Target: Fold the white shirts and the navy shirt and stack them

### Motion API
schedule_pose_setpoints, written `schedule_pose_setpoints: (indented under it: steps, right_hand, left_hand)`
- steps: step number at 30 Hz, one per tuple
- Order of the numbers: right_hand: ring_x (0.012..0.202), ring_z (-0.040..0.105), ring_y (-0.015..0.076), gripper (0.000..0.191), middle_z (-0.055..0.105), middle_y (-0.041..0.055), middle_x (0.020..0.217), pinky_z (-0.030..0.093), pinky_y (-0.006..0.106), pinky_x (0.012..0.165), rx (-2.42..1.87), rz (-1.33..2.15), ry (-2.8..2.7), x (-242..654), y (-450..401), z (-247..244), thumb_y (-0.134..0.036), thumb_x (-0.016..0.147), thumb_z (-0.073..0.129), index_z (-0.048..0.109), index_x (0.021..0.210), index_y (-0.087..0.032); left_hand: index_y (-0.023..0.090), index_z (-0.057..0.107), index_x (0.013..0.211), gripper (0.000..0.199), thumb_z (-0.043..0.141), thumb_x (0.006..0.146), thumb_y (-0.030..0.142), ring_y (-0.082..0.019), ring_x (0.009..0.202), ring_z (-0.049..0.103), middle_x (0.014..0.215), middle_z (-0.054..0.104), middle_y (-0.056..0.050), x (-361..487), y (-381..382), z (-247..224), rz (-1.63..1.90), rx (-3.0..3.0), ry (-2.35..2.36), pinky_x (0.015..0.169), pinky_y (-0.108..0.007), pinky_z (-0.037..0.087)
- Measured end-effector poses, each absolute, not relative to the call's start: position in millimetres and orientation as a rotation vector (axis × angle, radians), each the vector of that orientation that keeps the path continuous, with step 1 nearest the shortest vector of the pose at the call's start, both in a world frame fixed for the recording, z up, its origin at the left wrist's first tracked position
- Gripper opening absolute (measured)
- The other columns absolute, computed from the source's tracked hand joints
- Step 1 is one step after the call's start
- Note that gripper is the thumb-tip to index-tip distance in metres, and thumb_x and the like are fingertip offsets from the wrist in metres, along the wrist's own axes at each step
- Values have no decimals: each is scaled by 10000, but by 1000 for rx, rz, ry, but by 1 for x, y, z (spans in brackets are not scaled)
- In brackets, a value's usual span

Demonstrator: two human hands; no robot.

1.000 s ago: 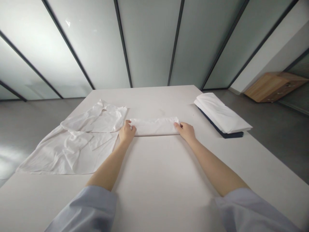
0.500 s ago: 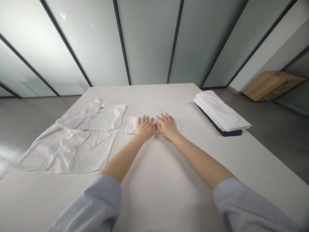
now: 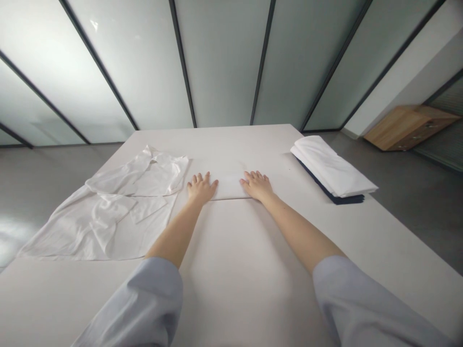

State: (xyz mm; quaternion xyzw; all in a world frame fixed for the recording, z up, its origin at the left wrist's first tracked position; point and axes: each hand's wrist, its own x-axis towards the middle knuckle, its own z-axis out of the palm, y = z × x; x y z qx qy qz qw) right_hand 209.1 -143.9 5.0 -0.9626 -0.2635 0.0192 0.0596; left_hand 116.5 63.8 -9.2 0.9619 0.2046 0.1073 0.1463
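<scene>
A flat, folded white cloth (image 3: 229, 188) lies on the white table (image 3: 231, 241) in front of me. My left hand (image 3: 201, 188) rests palm down on its left end with the fingers spread. On its right end lies my right hand (image 3: 257, 185), also flat, fingers apart. Both hands press from above and hold nothing. The two ends of the cloth are mostly hidden under the hands.
On the left of the table, a crumpled, shiny white garment (image 3: 119, 212) is spread out. At the right, folded white cloth (image 3: 331, 166) sits on dark blue cloth (image 3: 349, 199). A wooden cabinet (image 3: 405, 127) stands beyond the table, near glass panels.
My hands have moved apart, the left one leftward and the right one slightly rightward. The middle of the folded cloth now shows between them and looks smooth.
</scene>
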Motion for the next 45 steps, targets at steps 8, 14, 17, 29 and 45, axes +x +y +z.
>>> schedule_pose_setpoints:
  steps: [8, 14, 17, 29, 45]
  right_hand:
    - [1160, 520, 341, 579, 586, 225, 1235, 323, 471, 1004, -3022, -99, -777, 188, -166, 17, -580, 943, 367, 595, 1200, -113]
    - [1188, 511, 331, 524, 587, 203, 1250, 384, 415, 963, -3007, 151, -821, 189, -169, 38, -538, 915, 465, 614, 1197, -122]
    - [1204, 519, 270, 429, 555, 132, 1338, 399, 329, 963, -2847, 257, -963, 195, -151, 38, -414, 906, 503, 586, 1264, -190]
    - [996, 652, 317, 781, 670, 180, 1155, 487, 354, 796, -2825, 577, -791, 203, -93, 36, -757, 691, 628, 657, 1162, -134]
    - [934, 661, 312, 652, 693, 194, 1053, 460, 328, 712, -2962, 296, -580, 230, -201, 28, -715, 807, 532, 680, 1043, -125]
  left_hand:
    - [107, 438, 1376, 564, 452, 921, 440, -307, 1348, 426, 1417, 486, -220, 95, 97, -23, 454, 2583, 592, 1116, -450, 295]
    - [116, 494, 1271, 433, 437, 913, 353, -270, 1206, 561, 1264, 599, -195, 91, 100, -21, 693, 2205, 703, 1036, -407, 402]
    - [146, 518, 1213, 378, 421, 910, 350, -244, 1093, 616, 1163, 644, -148, 88, 103, -19, 757, 2055, 731, 981, -388, 445]
    - [164, 536, 1167, 340, 457, 896, 355, -216, 983, 633, 1150, 641, -112, 89, 104, -19, 749, 2007, 717, 922, -359, 461]
    - [164, 515, 1192, 377, 445, 899, 392, -181, 847, 645, 1140, 634, -119, 92, 108, -25, 727, 1976, 686, 795, -320, 497]
